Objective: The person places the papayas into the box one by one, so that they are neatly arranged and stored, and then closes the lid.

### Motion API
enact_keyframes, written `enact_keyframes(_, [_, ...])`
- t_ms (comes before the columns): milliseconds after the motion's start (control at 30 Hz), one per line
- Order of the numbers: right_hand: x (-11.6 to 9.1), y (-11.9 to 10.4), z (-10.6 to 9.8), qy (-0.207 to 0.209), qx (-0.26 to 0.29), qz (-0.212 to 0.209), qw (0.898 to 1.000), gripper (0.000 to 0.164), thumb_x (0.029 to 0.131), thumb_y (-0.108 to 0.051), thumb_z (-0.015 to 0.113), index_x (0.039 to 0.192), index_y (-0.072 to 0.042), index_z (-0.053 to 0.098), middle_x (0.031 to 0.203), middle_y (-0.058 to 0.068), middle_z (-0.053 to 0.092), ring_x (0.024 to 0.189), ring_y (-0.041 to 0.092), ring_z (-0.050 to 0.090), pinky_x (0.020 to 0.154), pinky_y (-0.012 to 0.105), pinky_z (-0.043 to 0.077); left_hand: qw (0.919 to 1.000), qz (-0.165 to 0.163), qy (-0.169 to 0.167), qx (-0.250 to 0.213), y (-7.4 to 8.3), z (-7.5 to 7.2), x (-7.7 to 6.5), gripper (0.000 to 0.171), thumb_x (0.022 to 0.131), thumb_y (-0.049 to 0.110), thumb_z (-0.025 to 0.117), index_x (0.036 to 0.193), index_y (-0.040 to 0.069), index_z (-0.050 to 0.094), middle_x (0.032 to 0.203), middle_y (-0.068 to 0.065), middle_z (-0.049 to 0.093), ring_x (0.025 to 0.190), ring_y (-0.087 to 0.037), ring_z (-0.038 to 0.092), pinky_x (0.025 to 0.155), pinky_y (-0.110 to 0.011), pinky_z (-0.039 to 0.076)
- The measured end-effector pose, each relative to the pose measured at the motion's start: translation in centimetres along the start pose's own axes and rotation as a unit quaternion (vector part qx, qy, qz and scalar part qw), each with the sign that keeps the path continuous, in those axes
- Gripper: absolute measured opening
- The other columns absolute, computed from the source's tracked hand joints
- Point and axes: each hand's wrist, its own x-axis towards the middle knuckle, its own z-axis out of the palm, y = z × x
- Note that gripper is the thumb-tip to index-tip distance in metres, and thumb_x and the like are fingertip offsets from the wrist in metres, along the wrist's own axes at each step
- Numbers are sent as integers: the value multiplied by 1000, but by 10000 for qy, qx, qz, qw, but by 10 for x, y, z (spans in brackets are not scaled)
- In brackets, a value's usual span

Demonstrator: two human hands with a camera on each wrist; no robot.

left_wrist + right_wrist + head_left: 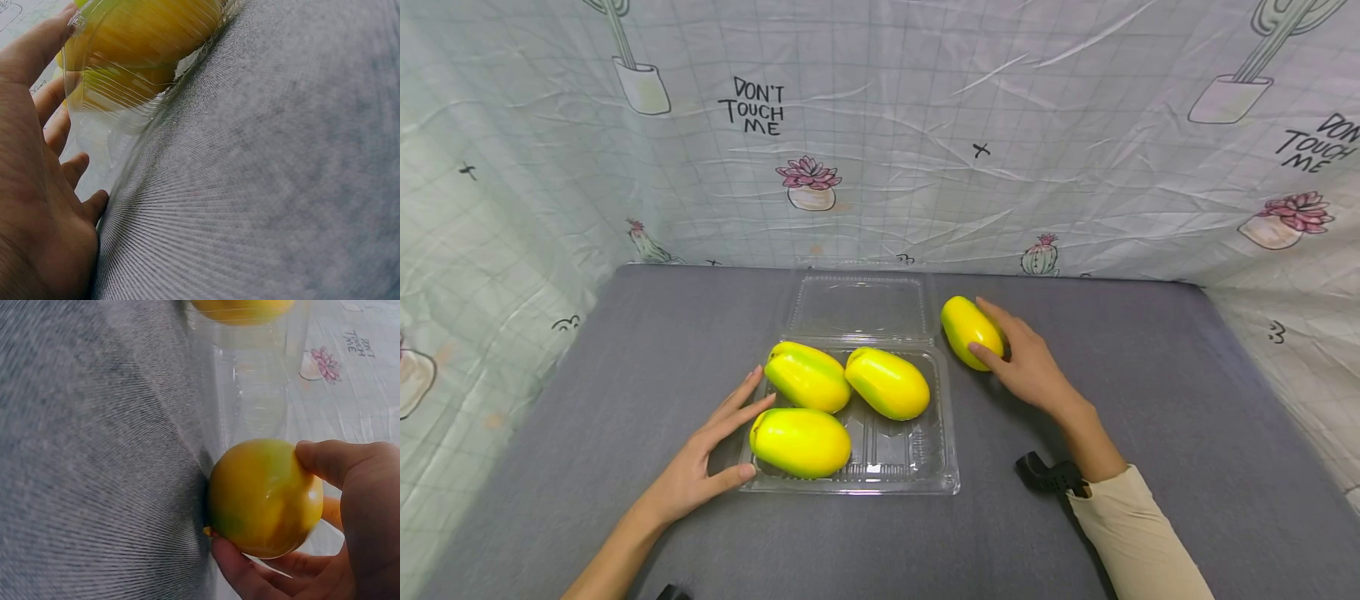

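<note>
At the right of the head view, my right hand (pixel 1030 362) holds a glossy yellow oval fruit (pixel 966 329), mango-like with a greenish tinge. In the right wrist view, the thumb and fingers curve round this fruit (pixel 259 494), which sits against the grey cloth. Three similar fruits lie in a clear plastic clamshell box (pixel 898 458): two at the back (pixel 805 377) (pixel 889 385), one at the front left (pixel 801 443). My left hand (pixel 696 462) is spread beside the box's left edge, fingers extended. In the left wrist view, fingertips touch the box's wall (pixel 119 106).
The box's clear lid (pixel 861 304) lies folded back towards the rear. Grey cloth (pixel 1120 375) covers the table. A printed curtain (pixel 895 108) rises behind and along both sides. A black strap with a device (pixel 1048 473) is on the right wrist.
</note>
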Motion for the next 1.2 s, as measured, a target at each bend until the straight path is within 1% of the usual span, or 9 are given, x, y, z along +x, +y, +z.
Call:
enact_keyframes(233, [-1,-4,-4,-80,-88,63,9999,62,95,-35,58,149,-19,34,140,16,46,119,36,46,93,58,36,10000,37,7,29,0,0,0,67,83,15,70,142,-2,42,155,-25,15,143,-38,11,111,-23,10])
enact_keyframes(333, [-1,-3,-4,-79,-102,108,9999,62,94,-35,59,149,-19,35,140,16,46,118,36,46,93,57,37,10000,39,7,17,0,0,0,68,83,15,70,142,-1,42,155,-25,15,143,-37,11,111,-23,11])
enact_keyframes(533, [-2,-6,-7,-37,-125,147,9998,67,93,-34,62,150,-18,32,134,20,47,114,36,46,88,57,38,10000,-17,-10,0,0,-1,0,68,82,15,70,143,0,42,155,-23,15,143,-37,11,111,-23,10])
enact_keyframes(700, [-2,-7,-8,9,-108,110,9999,68,91,-32,64,150,-18,32,136,19,46,115,35,45,88,57,37,10000,-9,-6,-3,0,-1,0,69,82,13,70,142,0,42,155,-24,15,143,-37,11,111,-23,11])
enact_keyframes(833, [-3,-7,-9,70,-79,-8,9999,69,91,-30,65,150,-17,33,138,19,44,116,35,44,89,57,37,10000,3,7,6,0,0,0,68,81,13,70,142,-1,42,155,-24,16,143,-36,11,111,-23,11])
enact_keyframes(933, [-3,-8,-11,152,-78,-116,9998,69,90,-28,66,150,-17,32,137,19,45,112,34,46,86,55,38,10000,-16,10,23,1,0,-1,68,82,13,70,142,-1,42,155,-24,16,143,-36,11,111,-23,11])
enact_keyframes(1100, [-4,-10,-13,338,-68,-274,9990,72,89,-25,68,151,-19,31,134,19,45,101,30,47,77,46,40,10000,-49,12,4,1,0,0,68,82,12,70,142,-1,41,156,-23,15,144,-36,10,111,-22,10])
enact_keyframes(1200, [-4,-12,-14,459,-30,-375,9982,74,88,-24,68,151,-21,30,133,19,44,98,29,47,73,43,41,10000,-35,15,-35,0,0,0,68,82,11,70,142,-1,41,156,-23,15,143,-36,10,111,-23,10])
